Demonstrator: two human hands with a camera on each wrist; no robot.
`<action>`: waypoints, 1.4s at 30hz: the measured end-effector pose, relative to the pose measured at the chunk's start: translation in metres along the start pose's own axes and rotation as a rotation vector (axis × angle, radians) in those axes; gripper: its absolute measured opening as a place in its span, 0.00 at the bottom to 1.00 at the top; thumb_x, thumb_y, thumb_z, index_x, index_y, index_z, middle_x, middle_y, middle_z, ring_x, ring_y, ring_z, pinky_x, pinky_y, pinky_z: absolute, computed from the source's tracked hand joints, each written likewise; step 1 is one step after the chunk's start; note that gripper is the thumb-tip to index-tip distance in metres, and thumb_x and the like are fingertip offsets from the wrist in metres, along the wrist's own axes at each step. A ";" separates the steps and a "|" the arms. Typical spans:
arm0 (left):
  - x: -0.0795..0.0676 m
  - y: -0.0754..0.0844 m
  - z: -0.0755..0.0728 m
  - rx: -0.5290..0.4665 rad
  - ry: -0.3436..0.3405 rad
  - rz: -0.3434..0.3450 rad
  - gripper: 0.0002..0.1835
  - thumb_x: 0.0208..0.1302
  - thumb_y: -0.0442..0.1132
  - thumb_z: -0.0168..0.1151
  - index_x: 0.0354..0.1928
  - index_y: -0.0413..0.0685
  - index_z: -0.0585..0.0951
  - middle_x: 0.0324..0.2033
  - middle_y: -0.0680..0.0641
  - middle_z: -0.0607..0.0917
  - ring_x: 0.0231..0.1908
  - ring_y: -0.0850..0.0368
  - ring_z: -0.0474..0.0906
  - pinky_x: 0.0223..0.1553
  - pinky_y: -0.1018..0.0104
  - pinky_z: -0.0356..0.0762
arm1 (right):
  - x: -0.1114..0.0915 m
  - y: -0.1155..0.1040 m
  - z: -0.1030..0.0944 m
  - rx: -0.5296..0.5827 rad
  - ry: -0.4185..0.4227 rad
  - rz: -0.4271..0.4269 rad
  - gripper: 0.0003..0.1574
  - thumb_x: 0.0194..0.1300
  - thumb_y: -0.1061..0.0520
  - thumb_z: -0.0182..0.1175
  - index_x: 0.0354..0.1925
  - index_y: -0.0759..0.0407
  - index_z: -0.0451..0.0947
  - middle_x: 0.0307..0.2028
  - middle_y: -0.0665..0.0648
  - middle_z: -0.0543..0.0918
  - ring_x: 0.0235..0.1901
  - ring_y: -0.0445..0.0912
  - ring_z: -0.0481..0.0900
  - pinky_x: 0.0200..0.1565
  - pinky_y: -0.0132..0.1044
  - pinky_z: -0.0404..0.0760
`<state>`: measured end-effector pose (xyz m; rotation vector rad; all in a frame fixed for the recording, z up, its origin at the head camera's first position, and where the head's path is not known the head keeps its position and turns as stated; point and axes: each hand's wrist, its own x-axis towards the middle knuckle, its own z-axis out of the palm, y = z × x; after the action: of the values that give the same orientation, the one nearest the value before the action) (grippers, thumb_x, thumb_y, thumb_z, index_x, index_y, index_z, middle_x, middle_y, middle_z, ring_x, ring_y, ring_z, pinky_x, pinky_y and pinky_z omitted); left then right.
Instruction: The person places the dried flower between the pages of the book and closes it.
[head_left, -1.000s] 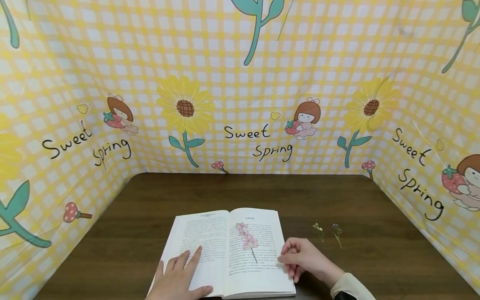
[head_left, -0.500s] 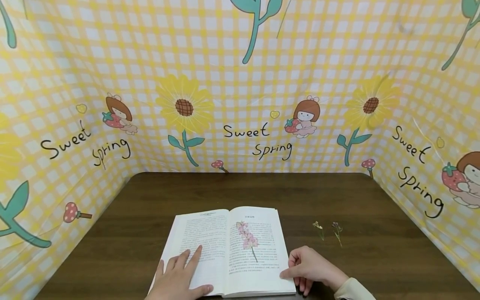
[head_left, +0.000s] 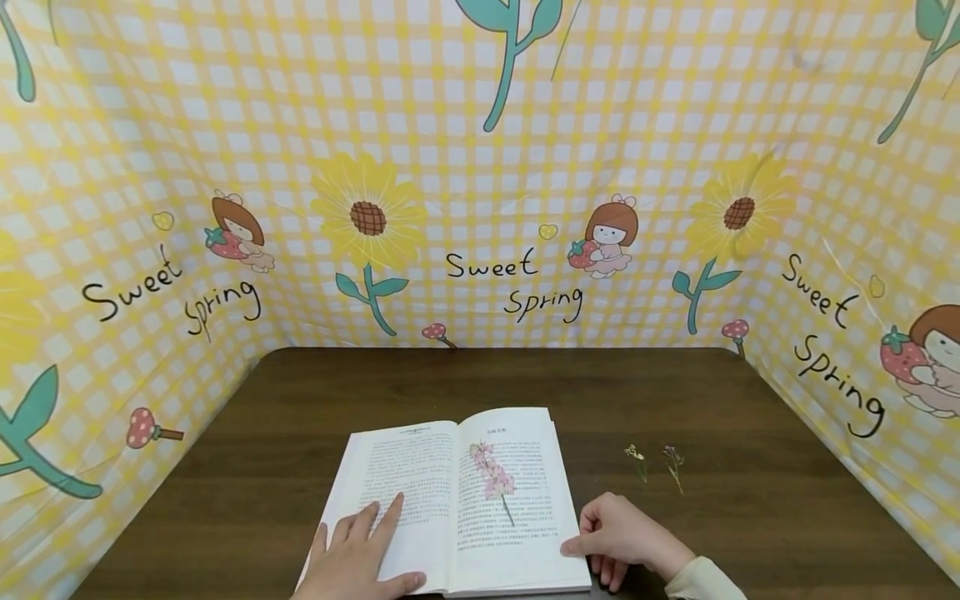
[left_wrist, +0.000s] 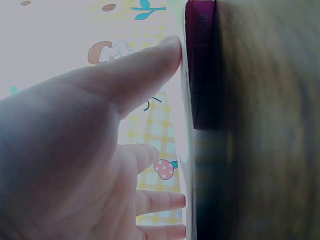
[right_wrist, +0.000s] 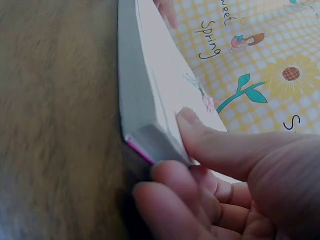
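nearest the camera, a person's left hand (head_left: 356, 554) lies spread on the left page (head_left: 416, 467) of an open book (head_left: 517, 571), fingers fanned and thumb toward the gutter, apparently to keep the volume flat and stop it folding shut. across from it the right hand (head_left: 622, 537), below a pale sleeve (head_left: 701, 579), pinches the lower outer edge of the right page (head_left: 536, 467), thumb on top and fingers curled at the side; the hold looks suited to parting paper from the block rather than shifting the whole book (how many leaves sit in that pinch, the right wrist view does not settle).

farther up the right page rests a pink flower (head_left: 495, 479), flat on the print with its stem toward the near edge, clear of both hands, a spot that probably spares the petals from fingertips. beyond the right hand, on the dark wooden table (head_left: 420, 383), a pale yellow sprig (head_left: 635, 457) and a purple sprig (head_left: 675, 464) lie side by side, apart from the book, likely kept in reach yet out of its way. behind everything hangs a yellow checked cloth (head_left: 480, 192) lettered "sweet spring", seemingly a screen.
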<state>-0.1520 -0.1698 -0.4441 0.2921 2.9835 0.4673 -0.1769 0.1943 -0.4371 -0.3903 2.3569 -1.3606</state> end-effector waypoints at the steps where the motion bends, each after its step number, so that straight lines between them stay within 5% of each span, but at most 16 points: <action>1: 0.000 0.000 0.000 -0.001 -0.001 -0.001 0.57 0.49 0.75 0.64 0.74 0.47 0.63 0.65 0.33 0.70 0.62 0.30 0.65 0.60 0.20 0.45 | 0.000 0.000 0.000 0.005 -0.008 0.001 0.21 0.59 0.55 0.71 0.19 0.60 0.72 0.10 0.52 0.77 0.07 0.38 0.73 0.10 0.37 0.76; 13: 0.000 -0.004 0.003 0.002 0.007 -0.002 0.57 0.49 0.75 0.64 0.74 0.46 0.64 0.64 0.33 0.71 0.61 0.28 0.66 0.59 0.19 0.46 | 0.008 -0.003 0.006 -0.067 0.062 -0.013 0.27 0.52 0.52 0.77 0.22 0.58 0.66 0.10 0.52 0.74 0.06 0.40 0.72 0.09 0.41 0.76; 17: 0.000 -0.003 0.003 0.001 0.004 -0.007 0.57 0.48 0.75 0.65 0.74 0.46 0.64 0.64 0.33 0.70 0.61 0.28 0.66 0.59 0.20 0.46 | 0.010 -0.006 0.007 -0.086 0.087 -0.050 0.28 0.50 0.55 0.79 0.38 0.63 0.71 0.17 0.54 0.75 0.09 0.41 0.74 0.11 0.42 0.77; 23: 0.001 -0.002 0.004 0.014 0.006 -0.012 0.58 0.47 0.75 0.65 0.74 0.46 0.64 0.63 0.33 0.71 0.61 0.29 0.66 0.59 0.20 0.47 | 0.011 -0.004 0.005 -0.097 0.066 -0.082 0.53 0.51 0.55 0.78 0.68 0.72 0.64 0.20 0.55 0.76 0.10 0.41 0.72 0.12 0.42 0.77; 34: 0.000 0.000 0.001 0.006 0.009 -0.005 0.57 0.49 0.75 0.65 0.74 0.46 0.64 0.64 0.33 0.70 0.61 0.28 0.66 0.59 0.20 0.46 | 0.016 -0.002 0.008 -0.123 0.101 -0.150 0.55 0.48 0.58 0.79 0.67 0.78 0.63 0.19 0.47 0.69 0.08 0.39 0.68 0.10 0.38 0.74; 42: 0.001 0.002 0.000 0.002 0.008 0.002 0.56 0.49 0.74 0.65 0.73 0.45 0.65 0.64 0.32 0.70 0.61 0.28 0.66 0.59 0.20 0.46 | 0.011 -0.001 0.010 -0.133 0.190 -0.173 0.52 0.44 0.60 0.81 0.64 0.77 0.69 0.26 0.52 0.67 0.14 0.38 0.65 0.14 0.34 0.71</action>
<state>-0.1523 -0.1673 -0.4437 0.2949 2.9922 0.4663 -0.1819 0.1818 -0.4428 -0.5362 2.6321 -1.3740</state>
